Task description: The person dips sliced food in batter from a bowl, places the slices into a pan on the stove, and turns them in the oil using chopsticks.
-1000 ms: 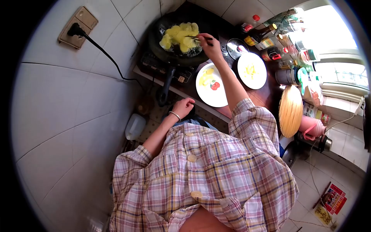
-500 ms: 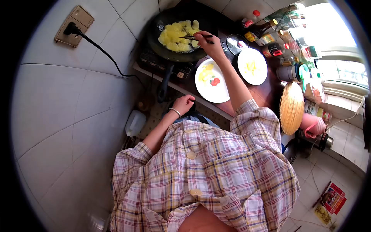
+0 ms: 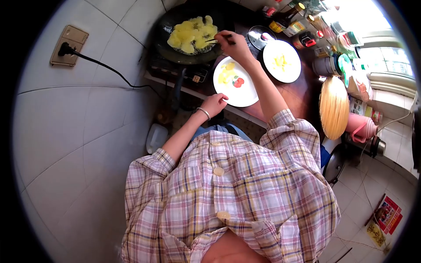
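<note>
Yellow slices (image 3: 191,34) lie in bubbling liquid in a dark wok (image 3: 169,53) at the top. My right hand (image 3: 232,46) holds dark chopsticks (image 3: 215,40), their tips at the slices on the wok's right side. Below the wok is a white plate (image 3: 245,94) with a few yellow slices and a red printed picture. My left hand (image 3: 214,105) is by this plate's lower left edge, fingers curled; whether it touches the rim is unclear, and nothing shows in it. A second white plate (image 3: 291,55) with yellow pieces stands to the right.
The wok sits on a black cooker (image 3: 175,72) near the tiled wall. Several bottles (image 3: 285,19) and jars line the window side. A straw-coloured round item (image 3: 334,107) and a pink flask (image 3: 362,127) are at the right. A black cord (image 3: 105,66) runs from the wall socket (image 3: 70,44).
The view has shifted, so wok and plates appear further left. My left hand has moved up and right towards the near plate. The chopstick tips have moved to the right side of the slices.
</note>
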The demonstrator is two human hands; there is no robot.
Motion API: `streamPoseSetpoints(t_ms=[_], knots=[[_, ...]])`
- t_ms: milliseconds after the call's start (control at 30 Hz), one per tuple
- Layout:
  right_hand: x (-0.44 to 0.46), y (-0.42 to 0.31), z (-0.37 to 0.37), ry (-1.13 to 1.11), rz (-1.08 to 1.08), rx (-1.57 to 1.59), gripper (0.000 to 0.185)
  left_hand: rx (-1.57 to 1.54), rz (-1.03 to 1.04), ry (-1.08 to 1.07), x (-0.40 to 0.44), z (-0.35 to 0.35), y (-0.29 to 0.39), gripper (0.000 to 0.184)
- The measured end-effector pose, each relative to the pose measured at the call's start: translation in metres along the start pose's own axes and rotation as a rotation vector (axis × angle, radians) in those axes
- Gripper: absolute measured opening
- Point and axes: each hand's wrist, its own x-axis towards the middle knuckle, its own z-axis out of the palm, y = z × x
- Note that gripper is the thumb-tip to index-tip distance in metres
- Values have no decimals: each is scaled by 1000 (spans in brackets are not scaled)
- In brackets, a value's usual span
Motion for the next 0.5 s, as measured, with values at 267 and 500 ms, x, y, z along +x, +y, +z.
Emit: streamPoseSetpoints(t_ms=[267, 500], knots=[[-34, -22, -44, 80, 189, 266, 21, 383, 65, 155, 51, 8, 0, 19], [-75, 3, -73, 353, 123, 482, 19, 503, 122, 533, 84, 10, 2, 30]])
